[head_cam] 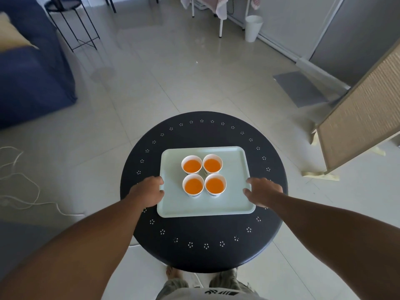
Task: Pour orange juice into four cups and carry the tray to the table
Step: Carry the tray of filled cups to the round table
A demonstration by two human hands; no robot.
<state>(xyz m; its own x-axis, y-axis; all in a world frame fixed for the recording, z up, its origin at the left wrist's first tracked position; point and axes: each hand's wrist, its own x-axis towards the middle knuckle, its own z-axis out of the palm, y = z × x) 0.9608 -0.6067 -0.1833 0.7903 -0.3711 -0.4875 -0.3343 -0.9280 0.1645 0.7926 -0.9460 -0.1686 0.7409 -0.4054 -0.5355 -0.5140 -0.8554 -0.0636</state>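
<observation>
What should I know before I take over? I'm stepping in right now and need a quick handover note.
Left hand is on the tray's left edge, right hand on its right edge; whether they grip or just rest is unclear.
Tray sits on the round dark table.
All four cups stand on the tray, filled with orange juice.
Done: pouring, tray at table.
Left: let go of the tray.
</observation>
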